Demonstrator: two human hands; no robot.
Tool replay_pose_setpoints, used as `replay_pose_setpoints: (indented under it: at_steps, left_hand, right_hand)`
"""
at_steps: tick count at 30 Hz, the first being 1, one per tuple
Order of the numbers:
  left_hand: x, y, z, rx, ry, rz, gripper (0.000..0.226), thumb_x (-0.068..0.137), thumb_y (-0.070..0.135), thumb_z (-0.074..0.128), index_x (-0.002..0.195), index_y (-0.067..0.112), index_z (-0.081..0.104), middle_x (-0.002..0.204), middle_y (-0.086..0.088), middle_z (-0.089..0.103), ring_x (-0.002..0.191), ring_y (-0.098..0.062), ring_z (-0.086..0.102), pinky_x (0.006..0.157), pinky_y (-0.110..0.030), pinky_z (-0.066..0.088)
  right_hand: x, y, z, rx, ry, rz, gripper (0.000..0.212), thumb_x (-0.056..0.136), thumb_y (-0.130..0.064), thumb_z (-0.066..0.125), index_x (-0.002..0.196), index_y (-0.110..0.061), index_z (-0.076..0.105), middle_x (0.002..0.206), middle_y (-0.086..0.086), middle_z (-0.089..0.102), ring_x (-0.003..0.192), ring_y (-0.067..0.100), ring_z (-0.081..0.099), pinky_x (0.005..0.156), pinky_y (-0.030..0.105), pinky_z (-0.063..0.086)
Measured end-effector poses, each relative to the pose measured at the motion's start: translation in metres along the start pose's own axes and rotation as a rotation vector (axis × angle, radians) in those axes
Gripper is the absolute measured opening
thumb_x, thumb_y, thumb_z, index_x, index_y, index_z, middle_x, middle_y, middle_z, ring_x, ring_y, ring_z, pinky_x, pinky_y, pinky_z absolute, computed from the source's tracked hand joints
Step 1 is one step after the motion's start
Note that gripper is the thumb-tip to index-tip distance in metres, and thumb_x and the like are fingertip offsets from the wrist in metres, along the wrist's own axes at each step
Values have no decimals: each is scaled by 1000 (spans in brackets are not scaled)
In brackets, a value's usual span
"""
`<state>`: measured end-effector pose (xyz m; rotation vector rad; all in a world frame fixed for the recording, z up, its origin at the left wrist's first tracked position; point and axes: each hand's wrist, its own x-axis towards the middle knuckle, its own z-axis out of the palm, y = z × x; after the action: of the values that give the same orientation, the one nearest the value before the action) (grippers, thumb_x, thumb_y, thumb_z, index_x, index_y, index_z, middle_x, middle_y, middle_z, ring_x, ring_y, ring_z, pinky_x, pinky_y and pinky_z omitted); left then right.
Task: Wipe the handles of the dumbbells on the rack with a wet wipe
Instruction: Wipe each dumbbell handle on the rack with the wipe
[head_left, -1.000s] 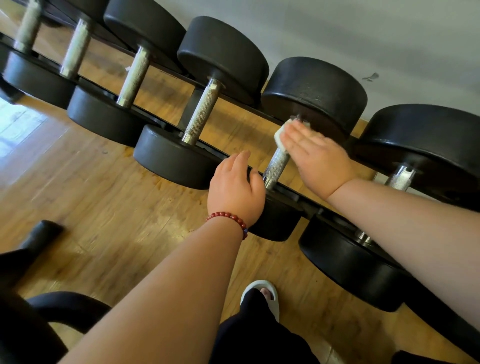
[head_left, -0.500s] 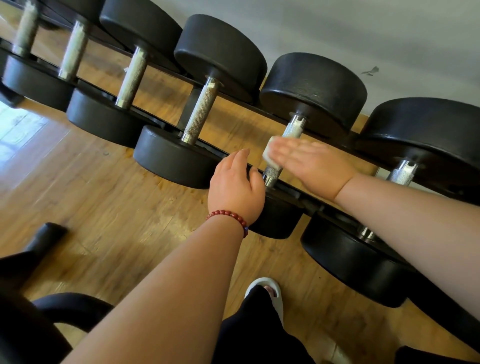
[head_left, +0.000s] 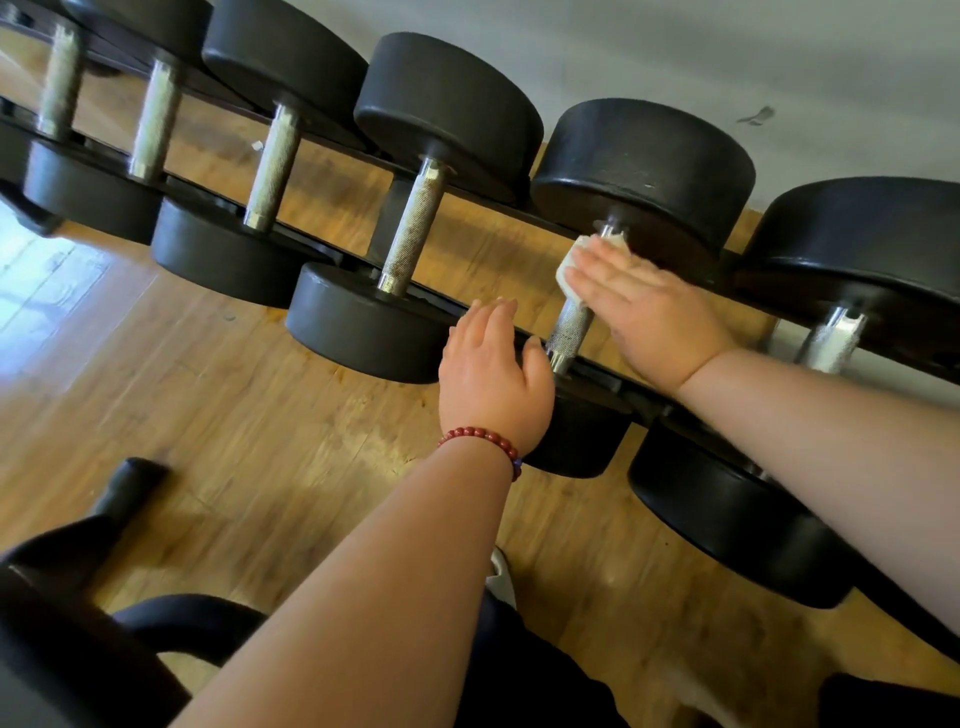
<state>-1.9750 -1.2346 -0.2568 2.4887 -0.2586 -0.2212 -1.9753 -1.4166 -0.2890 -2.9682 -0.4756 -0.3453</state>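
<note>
Several black dumbbells with knurled steel handles lie in a row on a low dark rack (head_left: 641, 402). My right hand (head_left: 649, 317) lies flat with straight fingers, pressing a white wet wipe (head_left: 569, 265) onto the upper end of one handle (head_left: 569, 332), just below its far head (head_left: 644, 166). The handle's lower part shows bare below the wipe. My left hand (head_left: 493, 374), with a red bead bracelet at the wrist, rests on that dumbbell's near head (head_left: 576, 441), its fingers relaxed.
Neighbouring dumbbell handles stand to the left (head_left: 415, 223) and right (head_left: 831, 338). A wooden floor (head_left: 208, 415) runs under the rack and a grey wall (head_left: 727, 52) stands behind it. A black chair base (head_left: 78, 623) sits at lower left. My sandalled foot (head_left: 501, 577) is below.
My right hand slid the wipe down the handle, then back up toward the far head. My left hand stayed on the near head.
</note>
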Motion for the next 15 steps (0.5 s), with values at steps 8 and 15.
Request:
replay_pose_setpoints:
  at_steps: [8,15]
  left_hand:
    - [1,1,-5,28,-89,5,50,99,31,41,146,15,37,154,0,34,144,-17,24,119,-36,19]
    - [8,0,-11,150,-196,78,54,99,38,37,148,17,33,156,2,29,143,-16,22,118,-34,15]
  right_hand:
    - [0,8,0,20,10,67,64,75,14,55,136,-2,50,141,18,49,131,32,46,104,47,35]
    - [-1,21,-8,4,-11,-74,55,82,1,34,134,-2,53,139,17,52,126,33,52,95,46,46]
